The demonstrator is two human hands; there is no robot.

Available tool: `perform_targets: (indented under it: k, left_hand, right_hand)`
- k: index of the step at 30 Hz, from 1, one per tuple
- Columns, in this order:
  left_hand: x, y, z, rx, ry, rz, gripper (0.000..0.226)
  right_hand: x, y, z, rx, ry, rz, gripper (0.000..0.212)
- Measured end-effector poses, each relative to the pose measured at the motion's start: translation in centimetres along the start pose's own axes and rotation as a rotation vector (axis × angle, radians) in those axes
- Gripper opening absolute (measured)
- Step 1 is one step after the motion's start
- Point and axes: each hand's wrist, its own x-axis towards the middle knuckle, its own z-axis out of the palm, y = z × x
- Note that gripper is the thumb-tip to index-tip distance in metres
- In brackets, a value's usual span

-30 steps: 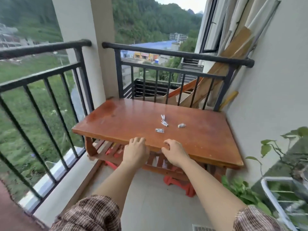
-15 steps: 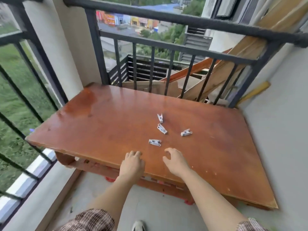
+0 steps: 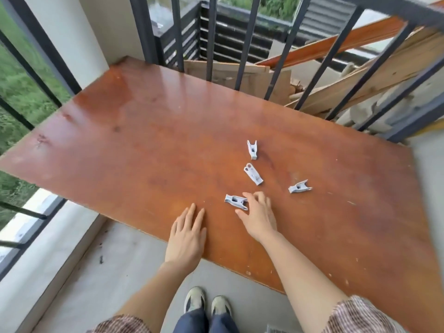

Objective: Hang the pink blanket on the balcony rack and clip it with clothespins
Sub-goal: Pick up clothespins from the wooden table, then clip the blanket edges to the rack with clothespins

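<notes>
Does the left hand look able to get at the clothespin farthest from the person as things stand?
Probably yes. The left hand lies flat at the tabletop's near edge, and the farthest clothespin sits on open wood with nothing between; the right hand is off to the side.

Glossy scuffed wooden table (image 3: 149,145); pale plastic clothespins (image 3: 253,173); metal railing (image 3: 211,39).

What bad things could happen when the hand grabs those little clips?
1. The right hand reaches the nearest clothespin with fingers not yet closed on it; a clumsy pinch might flick it away.
2. The clothespin on the right could get knocked across the smooth table and perhaps off it.
</notes>
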Motion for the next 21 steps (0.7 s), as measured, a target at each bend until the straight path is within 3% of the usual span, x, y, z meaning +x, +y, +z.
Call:
perform_targets:
  k: [3, 6, 11, 21]
  left_hand:
    - [0.0, -0.1, 0.1, -0.015, -0.037, 0.005, 0.052]
    - [0.5, -0.1, -0.5, -0.057, -0.124, -0.029, 0.053]
    - [0.6, 0.6, -3.7, -0.411, -0.208, -0.255, 0.05]
    - [-11.0, -3.3, -15.2, -0.559, 0.36, -0.735, 0.03]
  right_hand:
    - [0.4, 0.0, 0.1, -0.033, 0.029, -0.043, 0.028]
    - [0.3, -0.7, -0.5, 0.051, -0.029, -0.058, 0.024]
    - [-1.5, -3.9, -2.6, 0.238, -0.152, -0.171, 0.012]
    - [-8.9, -17.7, -5.2, 0.177, -0.396, -0.636, 0.014]
